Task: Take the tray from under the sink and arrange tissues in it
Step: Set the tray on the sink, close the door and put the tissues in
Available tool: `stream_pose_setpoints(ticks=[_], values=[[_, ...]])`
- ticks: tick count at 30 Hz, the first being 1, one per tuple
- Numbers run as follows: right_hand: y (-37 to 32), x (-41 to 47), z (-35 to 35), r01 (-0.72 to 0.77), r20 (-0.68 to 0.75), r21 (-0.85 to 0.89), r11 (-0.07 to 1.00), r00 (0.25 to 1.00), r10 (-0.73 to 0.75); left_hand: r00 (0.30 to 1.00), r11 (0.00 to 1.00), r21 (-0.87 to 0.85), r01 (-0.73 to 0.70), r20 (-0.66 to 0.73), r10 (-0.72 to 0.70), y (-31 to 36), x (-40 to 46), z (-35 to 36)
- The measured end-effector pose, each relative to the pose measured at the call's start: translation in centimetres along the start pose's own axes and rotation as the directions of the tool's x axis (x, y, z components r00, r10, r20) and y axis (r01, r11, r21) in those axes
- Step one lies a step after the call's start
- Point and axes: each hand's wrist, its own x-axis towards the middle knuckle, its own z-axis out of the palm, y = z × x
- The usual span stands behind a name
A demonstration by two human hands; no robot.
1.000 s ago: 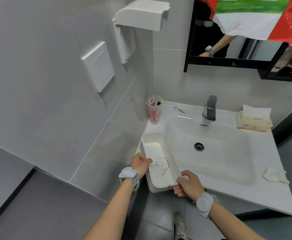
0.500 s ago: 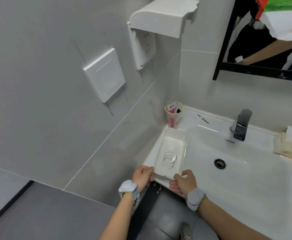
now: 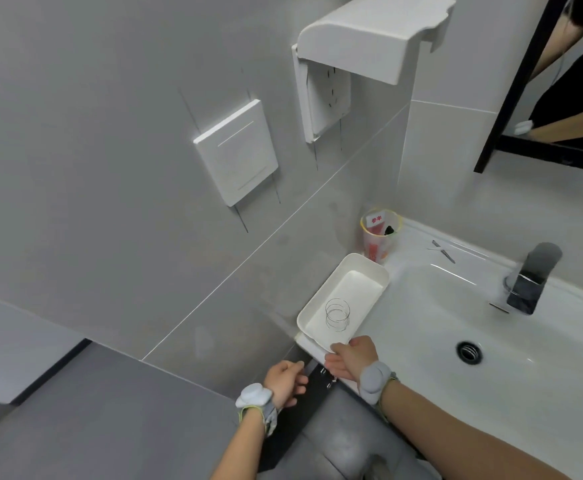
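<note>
At lower centre the white tray (image 3: 343, 299) lies on the sink's left surface (image 3: 395, 271), right hand (image 3: 350, 358) fingers gripping its near end, left hand (image 3: 285, 377) loosely curled and empty; best nudge it fully on before fetching tissues.

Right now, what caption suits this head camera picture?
White rectangular plastic tray resting on the white sink counter's left edge, right hand at its near end, left hand off it.
</note>
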Motion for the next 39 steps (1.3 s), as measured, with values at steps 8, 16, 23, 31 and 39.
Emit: stream_pose_setpoints(ticks=[8,16,23,31,39], values=[[-0.8,0.3,-1.6,-0.019,0.087,-0.101,0.995,0.996,0.028,0.999,0.999,0.038,0.035,-0.014,-0.035,-0.8,0.7,-0.4],[0.6,0.1,-4.3,-0.023,0.039,-0.077,0.997,0.999,0.026,0.996,0.996,0.09,0.001,-0.09,0.007,-3.4,2.1,-1.3],[4.4,-2.0,-4.2,-0.041,-0.019,-0.083,0.996,0.999,0.04,0.987,0.983,0.184,-0.015,-0.156,0.044,-7.8,1.5,-4.0],[9.7,-4.6,-3.1,-0.075,-0.073,-0.132,0.988,0.995,0.066,0.996,0.958,0.284,0.049,-0.088,-0.025,-13.7,-0.3,-7.3],[14.7,-8.7,-1.8,-0.085,-0.11,-0.148,0.985,0.992,0.069,0.995,0.948,0.304,0.099,-0.038,-0.092,-18.1,-0.7,-9.6]])
